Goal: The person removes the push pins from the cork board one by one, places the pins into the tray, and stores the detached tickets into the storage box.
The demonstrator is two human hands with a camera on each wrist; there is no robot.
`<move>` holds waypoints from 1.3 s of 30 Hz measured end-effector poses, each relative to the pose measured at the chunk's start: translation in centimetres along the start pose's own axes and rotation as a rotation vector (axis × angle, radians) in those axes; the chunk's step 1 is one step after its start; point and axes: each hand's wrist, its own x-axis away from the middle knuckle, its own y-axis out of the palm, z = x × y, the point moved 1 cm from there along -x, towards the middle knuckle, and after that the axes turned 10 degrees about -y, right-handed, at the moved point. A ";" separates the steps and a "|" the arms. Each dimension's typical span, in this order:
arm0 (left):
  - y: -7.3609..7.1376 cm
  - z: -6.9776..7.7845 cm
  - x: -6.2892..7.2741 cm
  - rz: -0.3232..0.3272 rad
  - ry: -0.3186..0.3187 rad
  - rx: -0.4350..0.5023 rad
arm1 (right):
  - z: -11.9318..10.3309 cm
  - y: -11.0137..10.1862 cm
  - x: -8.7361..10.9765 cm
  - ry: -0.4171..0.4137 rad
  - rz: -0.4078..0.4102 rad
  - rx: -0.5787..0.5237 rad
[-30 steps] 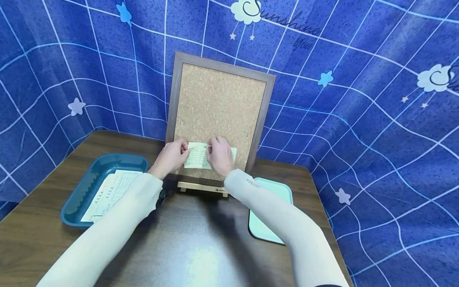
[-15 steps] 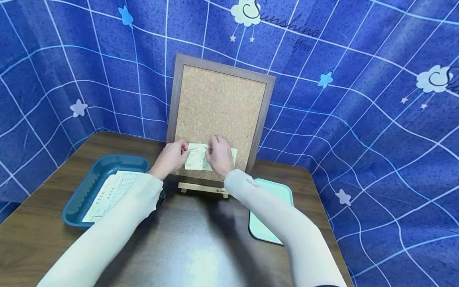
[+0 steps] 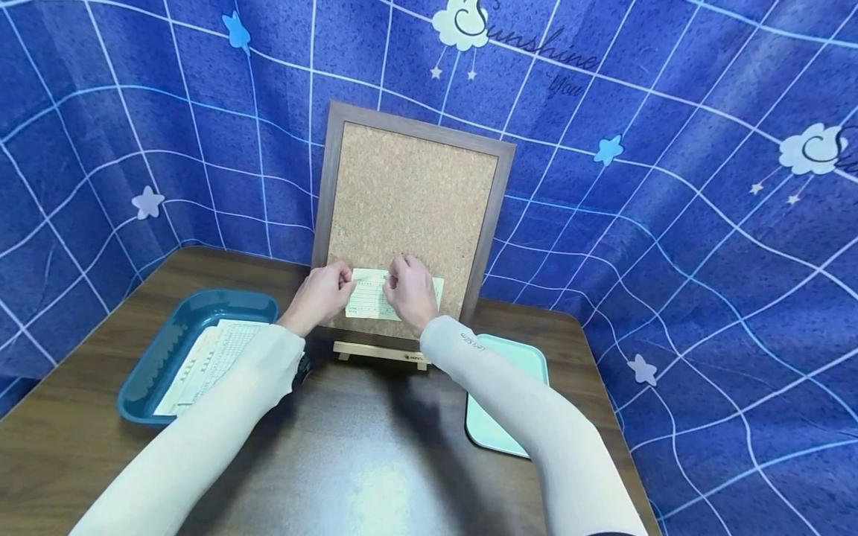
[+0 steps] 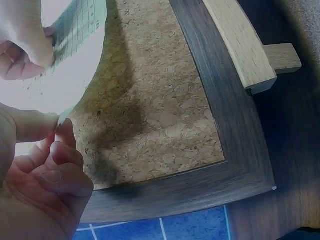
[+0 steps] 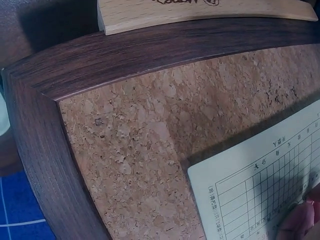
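Observation:
A pale green printed receipt (image 3: pixel 368 295) lies against the lower part of a framed cork board (image 3: pixel 412 193). My left hand (image 3: pixel 322 294) pinches its left edge between thumb and forefinger, also clear in the left wrist view, where the receipt (image 4: pixel 82 37) bows away from the cork. Over the receipt's middle, my right hand (image 3: pixel 412 292) has curled fingers pinching at the upper edge; its fingertips are partly hidden. In the right wrist view, the receipt's free corner (image 5: pixel 210 180) stands over the cork, and a bit of my right hand (image 5: pixel 300 220) shows at the lower right.
The board leans on a small wooden easel stand (image 3: pixel 378 353). A dark teal tray (image 3: pixel 181 327) with several printed sheets (image 3: pixel 211 361) is at left. At right, a mint tray (image 3: pixel 492 428) sits partly under my right sleeve. A blue patterned curtain (image 3: pixel 670 223) hangs behind the table (image 3: pixel 348 447).
Both hands stay at the same places on the receipt. The whole scene shifts very slightly downward in the head view; otherwise little differs.

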 end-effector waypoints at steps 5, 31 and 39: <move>0.0 0.2 0.0 0.007 0.000 -0.003 | 0.4 -0.3 0.1 -0.034 0.005 -0.040; -2.2 -0.8 0.9 0.037 0.003 0.010 | 1.9 -2.0 2.0 -0.192 0.041 -0.118; -4.3 -2.6 1.8 0.077 0.001 0.000 | 3.2 -3.3 3.7 -0.164 0.037 -0.145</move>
